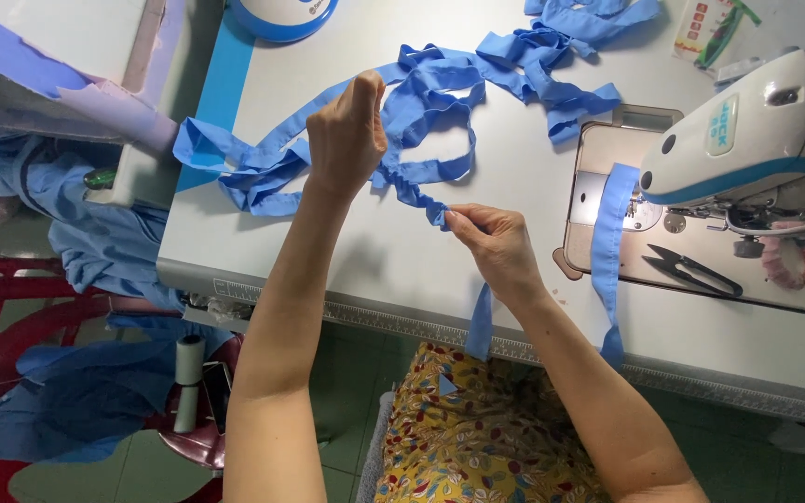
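Note:
A long blue fabric strip lies in loops across the white sewing table. My left hand is raised above the table and pinches a gathered, bunched part of the strip. My right hand pinches the same strip a little nearer the table's front edge, at the end of the gathered part. From my right hand the strip's tail hangs down over the front edge.
A white sewing machine stands at the right, with a second blue strip under its foot and black thread snips beside it. Blue cloth is piled at the left. A thread cone stands below the table.

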